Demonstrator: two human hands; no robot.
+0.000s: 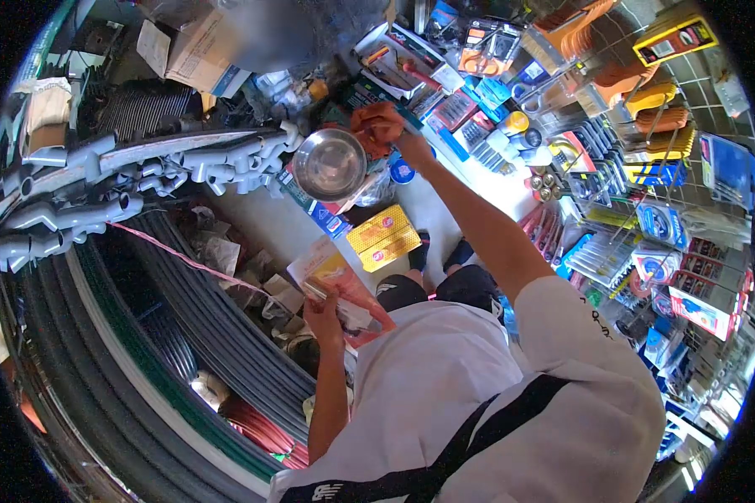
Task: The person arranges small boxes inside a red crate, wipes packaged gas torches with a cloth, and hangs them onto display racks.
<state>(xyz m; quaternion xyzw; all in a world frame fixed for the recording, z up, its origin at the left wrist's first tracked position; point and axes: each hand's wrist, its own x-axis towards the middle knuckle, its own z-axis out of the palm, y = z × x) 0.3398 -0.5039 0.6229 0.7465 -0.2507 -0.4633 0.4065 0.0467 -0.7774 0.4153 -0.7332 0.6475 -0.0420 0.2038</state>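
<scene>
My left hand [323,320] is closed on the edge of a flat orange-and-white package [348,293], held in front of my waist. My right hand [409,144] reaches forward, closed on a crumpled orange-red cloth [377,127]. The cloth is close to the rim of a shiny round metal bowl [330,165]; I cannot tell whether they touch. Below the bowl, a yellow patterned box [383,238] lies near my feet. A blue round lid [402,173] shows beside my right forearm.
Grey pipe fittings [218,163] line a rack on the left, above long dark pipes [201,285]. A pink cord [189,260] stretches across there. Packaged tools [579,159] crowd the right side. An open cardboard box [197,54] stands at the back left.
</scene>
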